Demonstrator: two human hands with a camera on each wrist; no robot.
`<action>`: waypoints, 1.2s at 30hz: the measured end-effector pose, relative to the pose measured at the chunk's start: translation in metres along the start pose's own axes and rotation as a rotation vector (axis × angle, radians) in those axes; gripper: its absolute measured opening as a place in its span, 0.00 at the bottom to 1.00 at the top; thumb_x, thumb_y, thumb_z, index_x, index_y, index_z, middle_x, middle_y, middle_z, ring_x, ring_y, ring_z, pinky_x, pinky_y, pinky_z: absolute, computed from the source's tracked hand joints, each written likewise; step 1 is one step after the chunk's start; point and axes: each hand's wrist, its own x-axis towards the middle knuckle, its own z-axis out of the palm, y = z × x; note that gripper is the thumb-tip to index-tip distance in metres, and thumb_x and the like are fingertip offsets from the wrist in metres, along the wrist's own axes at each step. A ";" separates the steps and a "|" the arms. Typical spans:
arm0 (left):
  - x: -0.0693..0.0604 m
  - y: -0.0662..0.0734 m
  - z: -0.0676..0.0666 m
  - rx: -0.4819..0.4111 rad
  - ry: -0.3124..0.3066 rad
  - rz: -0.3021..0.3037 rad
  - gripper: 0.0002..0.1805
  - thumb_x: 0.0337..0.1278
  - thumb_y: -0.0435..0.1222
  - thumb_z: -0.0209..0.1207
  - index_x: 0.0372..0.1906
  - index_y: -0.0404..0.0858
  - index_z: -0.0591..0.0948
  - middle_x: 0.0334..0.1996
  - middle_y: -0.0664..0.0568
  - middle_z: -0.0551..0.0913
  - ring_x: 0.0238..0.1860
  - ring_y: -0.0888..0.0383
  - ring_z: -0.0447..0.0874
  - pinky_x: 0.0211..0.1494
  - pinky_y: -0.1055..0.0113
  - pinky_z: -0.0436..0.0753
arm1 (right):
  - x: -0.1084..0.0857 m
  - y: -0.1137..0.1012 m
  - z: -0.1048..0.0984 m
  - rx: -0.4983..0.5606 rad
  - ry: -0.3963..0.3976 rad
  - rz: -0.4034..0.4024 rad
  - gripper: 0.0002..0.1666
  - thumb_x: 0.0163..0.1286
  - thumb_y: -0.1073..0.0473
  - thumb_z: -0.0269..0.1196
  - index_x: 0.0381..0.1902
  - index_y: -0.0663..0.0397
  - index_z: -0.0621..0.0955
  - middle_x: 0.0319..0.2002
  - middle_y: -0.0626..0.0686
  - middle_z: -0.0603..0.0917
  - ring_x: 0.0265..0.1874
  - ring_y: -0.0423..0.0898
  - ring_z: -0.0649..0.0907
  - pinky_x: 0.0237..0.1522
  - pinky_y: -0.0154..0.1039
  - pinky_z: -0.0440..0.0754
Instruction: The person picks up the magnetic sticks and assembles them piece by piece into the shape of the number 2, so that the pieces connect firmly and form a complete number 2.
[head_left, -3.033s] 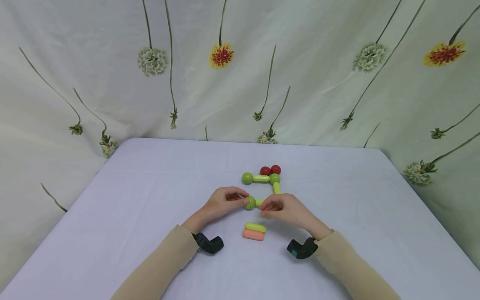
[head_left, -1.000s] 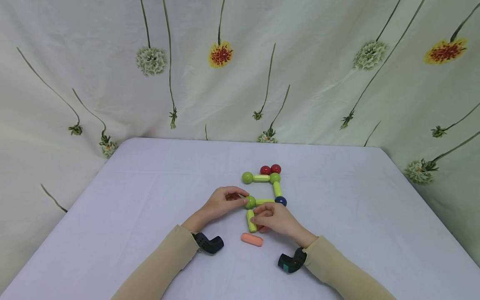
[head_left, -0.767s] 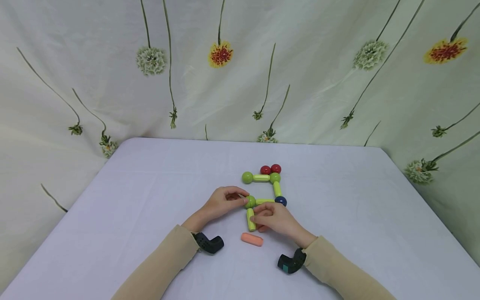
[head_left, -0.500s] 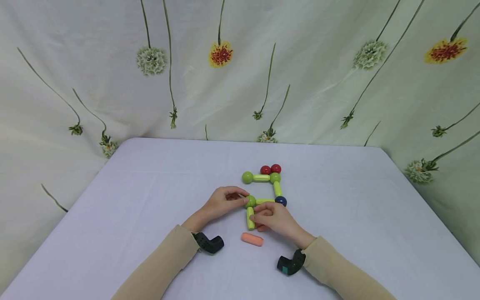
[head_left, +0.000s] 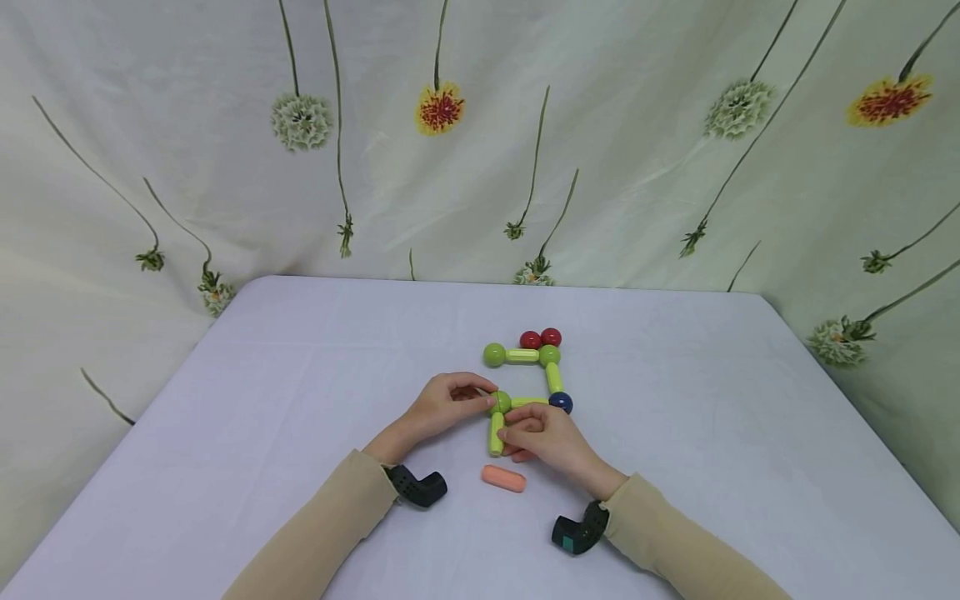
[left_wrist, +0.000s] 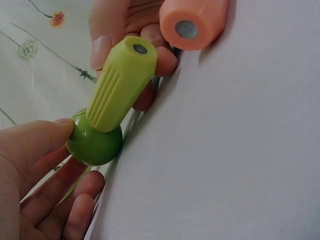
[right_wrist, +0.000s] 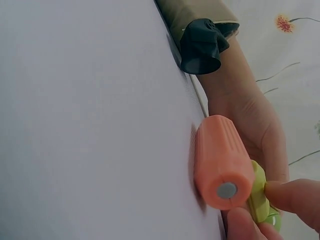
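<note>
The left hand [head_left: 448, 410] pinches the near green ball [head_left: 503, 403] between thumb and fingers. The right hand [head_left: 551, 439] grips the near yellow-green rod [head_left: 496, 435], whose far end touches that ball. A second rod [head_left: 531, 401] links this ball to the blue ball [head_left: 560, 402]; a third rod [head_left: 553, 377] continues to the corner green ball [head_left: 550, 355]. The orange rod [head_left: 503, 478] lies apart on the table [head_left: 300, 375]. Two red balls [head_left: 530, 340] appear to touch each other.
</note>
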 end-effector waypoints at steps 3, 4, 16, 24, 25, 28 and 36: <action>0.005 -0.015 0.002 0.000 0.008 -0.002 0.12 0.57 0.33 0.62 0.46 0.34 0.83 0.38 0.47 0.83 0.37 0.53 0.78 0.40 0.68 0.76 | 0.001 0.001 0.000 0.001 -0.002 -0.004 0.22 0.64 0.62 0.63 0.51 0.72 0.73 0.32 0.56 0.85 0.32 0.48 0.85 0.35 0.41 0.83; 0.006 -0.020 0.003 -0.001 0.010 -0.006 0.13 0.57 0.34 0.62 0.46 0.35 0.83 0.38 0.48 0.83 0.37 0.54 0.78 0.40 0.68 0.76 | 0.001 0.000 0.000 0.001 -0.003 -0.004 0.22 0.64 0.62 0.63 0.51 0.72 0.73 0.32 0.56 0.85 0.32 0.48 0.85 0.35 0.41 0.83; 0.006 -0.025 0.001 0.005 -0.011 0.009 0.14 0.53 0.40 0.65 0.44 0.41 0.84 0.34 0.54 0.83 0.36 0.58 0.79 0.39 0.69 0.77 | 0.000 -0.001 0.000 -0.007 -0.012 0.012 0.23 0.63 0.61 0.64 0.50 0.71 0.73 0.32 0.56 0.85 0.31 0.48 0.85 0.35 0.41 0.83; 0.006 -0.026 0.002 0.013 -0.009 0.016 0.14 0.54 0.41 0.64 0.45 0.41 0.83 0.35 0.55 0.82 0.35 0.58 0.78 0.39 0.69 0.76 | -0.001 -0.009 -0.010 -0.124 -0.087 0.058 0.23 0.62 0.56 0.65 0.49 0.67 0.76 0.32 0.54 0.85 0.31 0.46 0.85 0.34 0.39 0.83; 0.006 -0.026 0.002 0.013 -0.010 0.015 0.14 0.54 0.41 0.64 0.45 0.41 0.83 0.35 0.55 0.82 0.35 0.58 0.78 0.39 0.69 0.76 | -0.001 -0.011 -0.012 -0.152 -0.103 0.062 0.22 0.62 0.55 0.65 0.48 0.66 0.76 0.32 0.54 0.85 0.31 0.46 0.84 0.34 0.39 0.83; 0.006 -0.026 0.002 0.014 -0.009 0.009 0.14 0.54 0.41 0.64 0.45 0.41 0.83 0.35 0.55 0.82 0.35 0.58 0.78 0.39 0.68 0.76 | -0.001 -0.017 -0.021 -0.225 -0.146 0.053 0.20 0.63 0.54 0.64 0.45 0.64 0.78 0.32 0.54 0.85 0.31 0.46 0.84 0.35 0.39 0.82; 0.007 -0.023 0.002 0.034 -0.007 -0.020 0.14 0.54 0.42 0.64 0.46 0.42 0.83 0.35 0.55 0.82 0.35 0.58 0.78 0.39 0.68 0.76 | 0.006 -0.031 -0.055 -0.254 -0.109 -0.014 0.20 0.65 0.53 0.62 0.47 0.63 0.78 0.37 0.58 0.85 0.35 0.51 0.84 0.39 0.40 0.82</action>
